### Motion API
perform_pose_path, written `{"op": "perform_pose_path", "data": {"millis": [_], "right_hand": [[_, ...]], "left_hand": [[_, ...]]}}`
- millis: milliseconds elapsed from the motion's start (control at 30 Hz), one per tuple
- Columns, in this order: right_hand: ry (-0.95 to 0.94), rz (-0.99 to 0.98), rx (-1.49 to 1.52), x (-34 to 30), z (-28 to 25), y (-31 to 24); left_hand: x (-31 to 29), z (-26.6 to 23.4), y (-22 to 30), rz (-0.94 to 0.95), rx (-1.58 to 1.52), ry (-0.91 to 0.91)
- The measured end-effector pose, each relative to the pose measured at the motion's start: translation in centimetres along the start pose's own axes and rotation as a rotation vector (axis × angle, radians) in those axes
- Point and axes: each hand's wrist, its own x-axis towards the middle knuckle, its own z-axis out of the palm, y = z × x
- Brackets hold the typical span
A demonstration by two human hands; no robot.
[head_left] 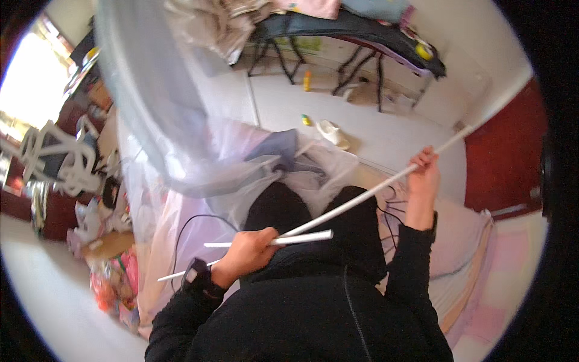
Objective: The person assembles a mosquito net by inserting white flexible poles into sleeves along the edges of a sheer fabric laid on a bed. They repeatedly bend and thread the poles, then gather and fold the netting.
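My left hand [248, 254] is closed around two white tubes at my lap. One is a long, thin white pole [356, 201], slanting up to the far right. The other is a short white tube [309, 236], which crosses the pole inside my fist and sticks out on both sides. My right hand [424, 175] grips the long pole further up, fingers wrapped round it. Before my knees and to the left spreads sheer whitish netting [223, 139], part of it hanging in a grey-edged fold. Where the tubes pass through my left fist, they are hidden.
Beneath me is a bed with a pinkish sheet [455, 241]. Beyond it, white slippers [332, 134] lie on the floor before a dark folding bed [338, 27] piled with cloth. A white chair [66, 157] and bags [111, 283] stand left; a red-brown door [506, 151] is right.
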Motion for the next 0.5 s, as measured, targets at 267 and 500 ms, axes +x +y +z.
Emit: {"op": "perform_pose_path", "data": {"millis": [267, 500], "right_hand": [[-0.013, -0.052, -0.116, 0.7, -0.9, -1.4], [0.040, -0.606, -0.713, -1.1, 4.0, -5.8]], "left_hand": [[-0.2, -1.4, -0.6, -0.081, 0.005, -0.074], [0.1, -10.3, -2.3, -0.038, 0.467, 0.582]]}}
